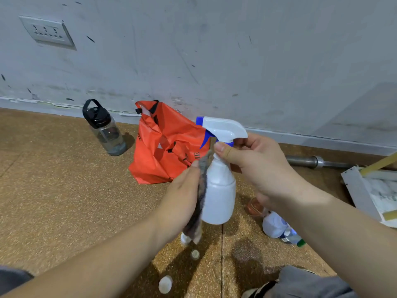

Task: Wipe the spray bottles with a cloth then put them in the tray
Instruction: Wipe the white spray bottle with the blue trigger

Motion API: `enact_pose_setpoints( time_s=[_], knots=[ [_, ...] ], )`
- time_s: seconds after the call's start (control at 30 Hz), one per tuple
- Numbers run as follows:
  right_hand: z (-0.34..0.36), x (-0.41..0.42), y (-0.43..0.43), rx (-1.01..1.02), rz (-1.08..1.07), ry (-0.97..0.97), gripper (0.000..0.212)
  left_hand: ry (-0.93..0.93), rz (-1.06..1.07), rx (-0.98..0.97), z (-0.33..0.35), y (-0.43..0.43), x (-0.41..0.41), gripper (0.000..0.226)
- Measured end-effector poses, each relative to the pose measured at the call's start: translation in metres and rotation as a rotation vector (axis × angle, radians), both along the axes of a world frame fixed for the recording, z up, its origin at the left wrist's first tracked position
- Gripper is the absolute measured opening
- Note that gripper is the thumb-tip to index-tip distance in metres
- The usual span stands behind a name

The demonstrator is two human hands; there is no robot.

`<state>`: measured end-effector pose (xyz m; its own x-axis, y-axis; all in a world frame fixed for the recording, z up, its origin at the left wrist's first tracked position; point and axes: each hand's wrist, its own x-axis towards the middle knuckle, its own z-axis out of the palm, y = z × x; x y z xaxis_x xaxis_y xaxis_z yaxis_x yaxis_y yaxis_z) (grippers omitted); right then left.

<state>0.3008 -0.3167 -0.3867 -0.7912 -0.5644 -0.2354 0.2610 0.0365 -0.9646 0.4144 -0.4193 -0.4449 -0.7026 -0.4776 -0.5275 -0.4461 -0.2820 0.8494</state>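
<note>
White plastic spray bottle (219, 190) with a blue nozzle, held upright in the air above the speckled brown floor (64, 201). My right hand (260, 166) grips its neck, thumb and fingers curled just under the trigger. My left hand (182, 194), fingers straight and together, presses a grey cloth (197, 218) flat against the bottle's side. Dark print on the orange bag (163, 147) behind is too small to read. White tray (356, 190) at far right.

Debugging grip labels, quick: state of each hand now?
Left hand: open, flat, pressing cloth against spray bottle.
Right hand: closed round spray bottle neck.
</note>
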Motion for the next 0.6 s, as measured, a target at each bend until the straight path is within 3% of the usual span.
enact_pose_setpoints(
  time_s=[0.2,0.3,0.47,0.6],
  knots=[
    [0.0,-0.009,0.006,0.033,-0.17,0.048,0.019,-0.179,-0.03,0.47,-0.026,0.006,0.011,0.081],
    [-0.002,-0.004,0.009,0.053,-0.207,0.063,0.019,-0.111,0.045,0.639,-0.021,0.014,0.008,0.092],
    [-0.002,0.005,0.029,0.094,-0.312,0.132,0.021,-0.093,-0.032,0.387,-0.005,0.025,0.005,0.054],
    [-0.015,0.017,0.062,0.357,-0.272,0.297,0.025,-0.132,-0.124,0.291,-0.004,0.031,0.011,0.048]
  ],
)
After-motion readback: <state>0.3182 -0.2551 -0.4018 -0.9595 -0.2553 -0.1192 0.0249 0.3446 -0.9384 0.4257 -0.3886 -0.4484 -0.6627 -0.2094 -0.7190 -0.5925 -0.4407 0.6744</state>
